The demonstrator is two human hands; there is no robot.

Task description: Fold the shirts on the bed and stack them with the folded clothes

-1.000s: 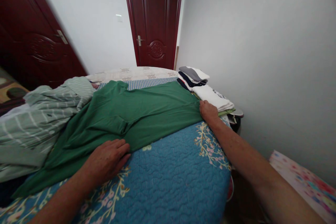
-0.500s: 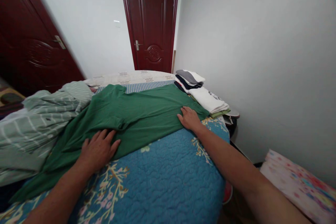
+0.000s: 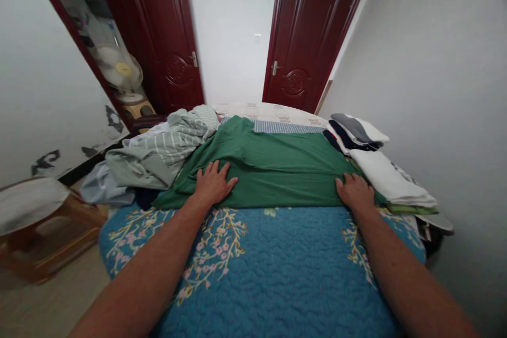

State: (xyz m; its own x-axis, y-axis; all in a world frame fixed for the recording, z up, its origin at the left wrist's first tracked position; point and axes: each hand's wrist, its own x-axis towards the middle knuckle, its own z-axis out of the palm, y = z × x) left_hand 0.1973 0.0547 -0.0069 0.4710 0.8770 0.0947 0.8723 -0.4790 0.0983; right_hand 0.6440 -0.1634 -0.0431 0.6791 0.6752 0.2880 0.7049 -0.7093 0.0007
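Note:
A green shirt lies spread sideways across the blue floral quilt. My left hand rests on its left part, near the front edge, with the fingers spread. On the right end of the shirt lies my right hand, palm down and open. The fabric between the hands is mostly flat, with a few creases. Just beyond my right hand is a pile of folded clothes, with a white folded garment nearest and a grey and white one behind it.
Crumpled striped clothes are heaped left of the shirt. A wooden stool with a pale top stands at far left, and a fan behind. The white wall runs along the right side. Dark red doors are at the back.
The view has swung left, bringing the stool and fan into sight. The shirt's front edge looks straighter, and its left part is drawn in. Both hands stay on it.

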